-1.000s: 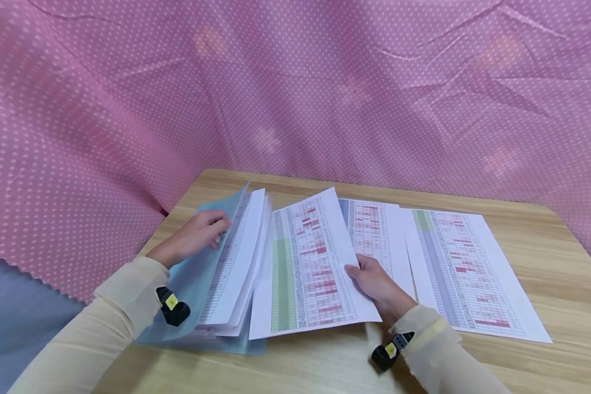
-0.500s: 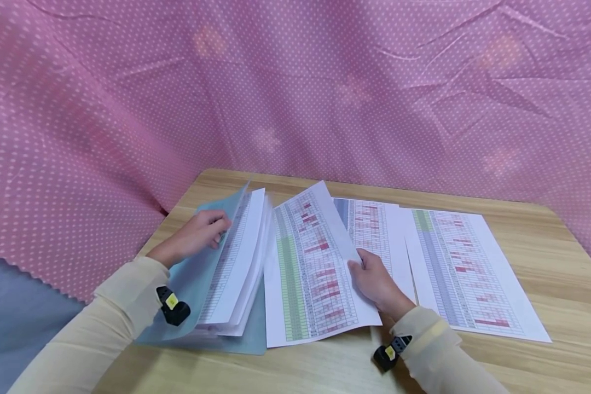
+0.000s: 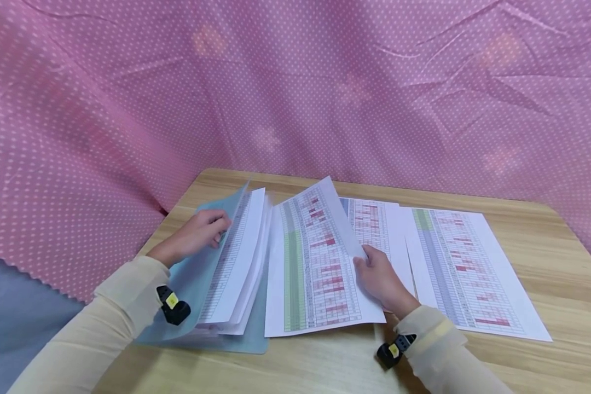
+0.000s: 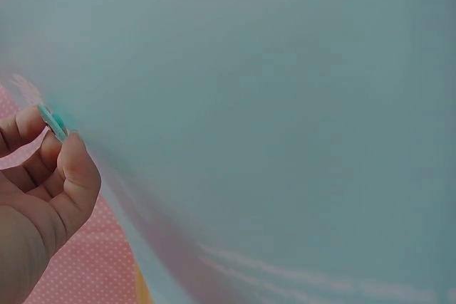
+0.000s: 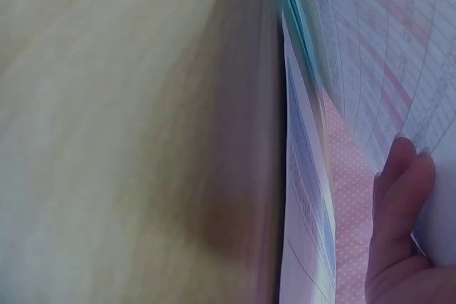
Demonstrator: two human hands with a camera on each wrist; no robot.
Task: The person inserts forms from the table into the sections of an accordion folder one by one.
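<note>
Centrally, on a wooden table [image 3: 546,262], the right hand [image 3: 381,279] grips a printed sheet [image 3: 315,262] by its right edge, thumb on top and fingers curled beneath, so that this edge is lifted off the table while the sheet's left part overlaps the blue folder [image 3: 192,284]. At 9 o'clock from that sheet, the left hand [image 3: 197,232] pinches the folder's raised blue cover near its upper edge, fingers curled round it; the left wrist view shows the fingertips [image 4: 71,154] closed on the thin cover edge, the rest of the field filled by blue plastic. A stack of papers [image 3: 238,257] lies inside the open folder, its pages fanned and tilted up toward the left hand. At 3 o'clock from the held sheet, partly hidden by the right hand, a second sheet [image 3: 374,224] lies flat, and further toward 3 o'clock a third sheet [image 3: 465,268] lies flat beside it, their edges overlapping. All sheets carry tables shaded green, grey and red. Both arms wear pale sleeves [image 3: 103,323]. From 9 through 12 to 3 o'clock hangs a pink dotted cloth [image 3: 295,82].
</note>
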